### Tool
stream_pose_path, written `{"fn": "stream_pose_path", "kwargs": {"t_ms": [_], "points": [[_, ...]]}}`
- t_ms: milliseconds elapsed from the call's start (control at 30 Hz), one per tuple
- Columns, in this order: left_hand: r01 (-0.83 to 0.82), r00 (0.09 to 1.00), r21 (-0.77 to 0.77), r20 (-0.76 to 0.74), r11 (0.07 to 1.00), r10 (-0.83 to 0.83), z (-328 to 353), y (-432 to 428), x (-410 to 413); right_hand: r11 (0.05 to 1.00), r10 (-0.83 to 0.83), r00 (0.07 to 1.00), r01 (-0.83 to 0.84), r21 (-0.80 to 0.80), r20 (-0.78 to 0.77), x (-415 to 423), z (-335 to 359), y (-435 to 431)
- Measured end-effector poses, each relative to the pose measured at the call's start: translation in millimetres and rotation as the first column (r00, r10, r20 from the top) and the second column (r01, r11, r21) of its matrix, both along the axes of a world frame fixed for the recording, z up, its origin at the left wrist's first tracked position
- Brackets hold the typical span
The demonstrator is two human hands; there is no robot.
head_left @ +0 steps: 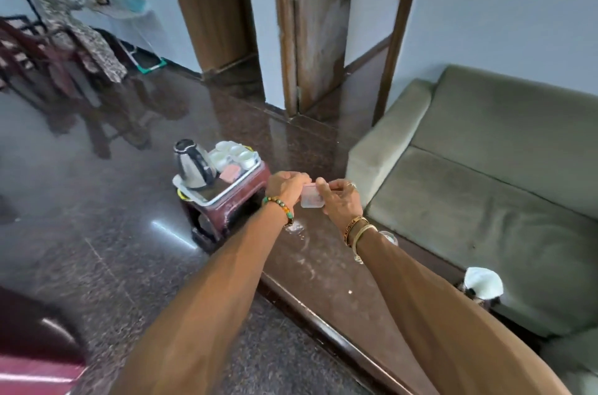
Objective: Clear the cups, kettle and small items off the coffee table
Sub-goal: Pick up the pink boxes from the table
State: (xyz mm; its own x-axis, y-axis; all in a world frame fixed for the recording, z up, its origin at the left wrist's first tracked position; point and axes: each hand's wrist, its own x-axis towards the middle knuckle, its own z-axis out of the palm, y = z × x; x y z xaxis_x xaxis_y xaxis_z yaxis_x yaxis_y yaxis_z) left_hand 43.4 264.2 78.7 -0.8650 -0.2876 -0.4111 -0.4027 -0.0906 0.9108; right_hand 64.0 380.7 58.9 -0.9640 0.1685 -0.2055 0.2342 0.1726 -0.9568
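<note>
Both my hands hold a small clear plastic box (311, 199) above the far end of the dark coffee table (326, 265). My left hand (286, 186) grips its left edge and my right hand (339, 200) pinches its right side. Beyond the table a steel kettle (193, 168) and several white cups (234, 153) stand on a white tray (223, 192), which sits on a small maroon stool (233, 200). A pink packet (231, 173) lies on the tray beside the cups. A glass (388, 236) is partly hidden behind my right wrist.
A grey-green sofa (501, 174) runs along the table's right side, with a white cup-like object (482, 283) between them. Polished stone floor lies to the left. A maroon chair (35, 359) sits at the lower left, a clothes-draped chair (64, 38) at far left, doorways behind.
</note>
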Motion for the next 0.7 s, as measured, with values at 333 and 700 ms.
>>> {"fn": "stream_pose_path", "kwargs": {"t_ms": [333, 700], "points": [[-0.197, 0.978, -0.029, -0.078, 0.98, 0.194, 19.5, -168.3, 51.3, 0.969, 0.123, 0.99, -0.104, -0.222, 0.074, 27.9, 23.2, -162.6], [-0.219, 0.974, -0.052, 0.045, 0.974, 0.222, -25.7, -297.9, 22.8, 0.941, 0.295, 0.941, -0.257, -0.221, 0.164, -29.2, -23.4, -282.7]]}}
